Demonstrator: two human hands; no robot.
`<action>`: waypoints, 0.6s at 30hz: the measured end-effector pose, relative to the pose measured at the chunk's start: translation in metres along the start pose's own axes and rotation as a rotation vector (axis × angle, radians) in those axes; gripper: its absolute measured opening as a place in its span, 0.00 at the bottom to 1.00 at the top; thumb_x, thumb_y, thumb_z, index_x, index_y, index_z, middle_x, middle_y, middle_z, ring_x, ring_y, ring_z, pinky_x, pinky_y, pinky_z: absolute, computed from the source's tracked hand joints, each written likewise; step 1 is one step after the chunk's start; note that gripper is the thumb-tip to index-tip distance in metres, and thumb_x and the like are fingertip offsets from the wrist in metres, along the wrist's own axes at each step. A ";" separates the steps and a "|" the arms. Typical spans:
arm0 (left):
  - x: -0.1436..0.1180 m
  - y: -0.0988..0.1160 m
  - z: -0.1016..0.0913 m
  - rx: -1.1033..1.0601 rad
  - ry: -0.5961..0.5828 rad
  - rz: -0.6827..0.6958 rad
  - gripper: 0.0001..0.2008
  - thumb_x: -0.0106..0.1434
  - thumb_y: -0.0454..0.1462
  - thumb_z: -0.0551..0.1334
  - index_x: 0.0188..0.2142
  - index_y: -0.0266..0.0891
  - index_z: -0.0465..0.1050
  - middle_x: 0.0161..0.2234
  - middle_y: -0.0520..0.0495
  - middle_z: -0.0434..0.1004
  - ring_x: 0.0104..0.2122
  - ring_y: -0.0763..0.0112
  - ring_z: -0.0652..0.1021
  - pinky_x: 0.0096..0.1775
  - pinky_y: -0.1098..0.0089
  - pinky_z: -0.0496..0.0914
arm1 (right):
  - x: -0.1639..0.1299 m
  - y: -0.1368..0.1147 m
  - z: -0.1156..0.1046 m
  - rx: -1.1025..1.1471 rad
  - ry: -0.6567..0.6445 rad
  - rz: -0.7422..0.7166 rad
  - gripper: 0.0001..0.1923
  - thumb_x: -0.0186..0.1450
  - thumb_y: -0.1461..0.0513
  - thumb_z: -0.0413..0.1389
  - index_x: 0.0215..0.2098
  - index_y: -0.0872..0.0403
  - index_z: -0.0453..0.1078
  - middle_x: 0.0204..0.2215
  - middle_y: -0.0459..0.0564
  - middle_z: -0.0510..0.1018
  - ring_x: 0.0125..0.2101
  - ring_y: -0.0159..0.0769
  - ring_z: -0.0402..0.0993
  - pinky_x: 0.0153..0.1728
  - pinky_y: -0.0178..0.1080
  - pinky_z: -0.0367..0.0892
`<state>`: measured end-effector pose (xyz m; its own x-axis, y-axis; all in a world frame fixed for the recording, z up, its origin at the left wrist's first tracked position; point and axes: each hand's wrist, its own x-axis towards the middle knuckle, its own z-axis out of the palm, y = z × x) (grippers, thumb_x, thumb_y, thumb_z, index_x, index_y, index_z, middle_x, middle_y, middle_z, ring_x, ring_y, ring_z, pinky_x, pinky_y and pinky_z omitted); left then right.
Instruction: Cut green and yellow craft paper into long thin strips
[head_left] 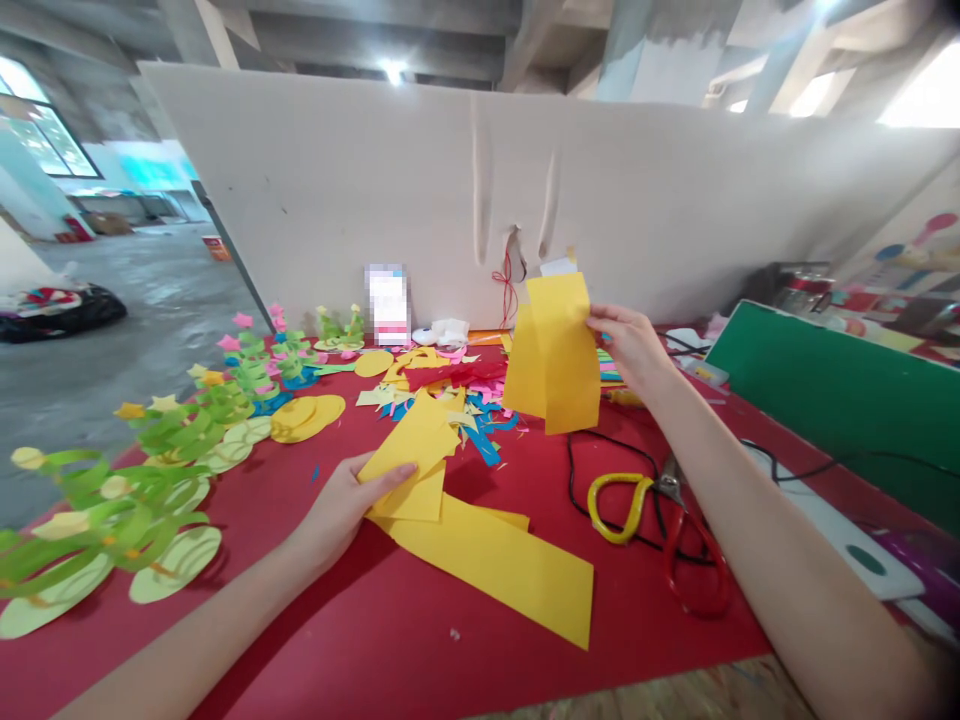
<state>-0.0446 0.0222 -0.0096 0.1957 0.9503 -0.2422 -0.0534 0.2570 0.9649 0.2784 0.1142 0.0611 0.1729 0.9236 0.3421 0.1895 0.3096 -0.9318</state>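
My right hand holds a folded yellow paper sheet up in the air above the red table, pinching its right edge. My left hand rests on the table and grips a small stack of yellow paper pieces. A long yellow paper strip lies flat under that stack, reaching toward the near edge. Yellow-handled scissors lie to the right of the strip, below my right forearm.
Green paper spiral plants with yellow and pink flowers line the table's left side. Coloured paper scraps pile up at the middle back. A black cable, a white power strip, a green board and a white partition surround the area.
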 end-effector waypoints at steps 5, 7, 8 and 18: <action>0.000 -0.001 -0.001 -0.001 -0.022 0.005 0.11 0.50 0.39 0.65 0.33 0.36 0.73 0.30 0.47 0.79 0.28 0.64 0.77 0.29 0.72 0.71 | 0.024 0.002 0.035 -0.060 -0.131 0.138 0.08 0.61 0.63 0.50 0.37 0.59 0.66 0.34 0.49 0.71 0.32 0.31 0.69 0.33 0.38 0.66; -0.001 -0.001 -0.001 0.003 -0.031 0.008 0.11 0.50 0.40 0.64 0.33 0.36 0.73 0.30 0.47 0.79 0.28 0.65 0.77 0.29 0.72 0.71 | 0.033 0.005 0.056 -0.084 -0.191 0.186 0.11 0.62 0.60 0.50 0.39 0.59 0.65 0.36 0.50 0.71 0.33 0.32 0.69 0.33 0.40 0.67; -0.001 -0.001 -0.002 0.007 -0.035 0.009 0.11 0.51 0.40 0.64 0.33 0.36 0.73 0.30 0.47 0.79 0.28 0.65 0.77 0.29 0.71 0.70 | 0.037 0.006 0.066 -0.091 -0.209 0.202 0.12 0.62 0.60 0.50 0.41 0.59 0.65 0.37 0.50 0.70 0.34 0.32 0.69 0.34 0.40 0.67; -0.001 -0.001 -0.001 0.026 -0.053 -0.010 0.11 0.51 0.41 0.64 0.32 0.36 0.73 0.29 0.45 0.78 0.27 0.64 0.77 0.29 0.70 0.70 | 0.092 -0.012 0.070 -0.135 0.035 0.233 0.14 0.62 0.60 0.49 0.45 0.58 0.62 0.41 0.52 0.69 0.37 0.35 0.68 0.36 0.42 0.67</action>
<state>-0.0457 0.0214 -0.0101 0.2479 0.9367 -0.2472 -0.0254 0.2614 0.9649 0.2243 0.2110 0.0953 0.2599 0.9573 0.1266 0.2679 0.0545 -0.9619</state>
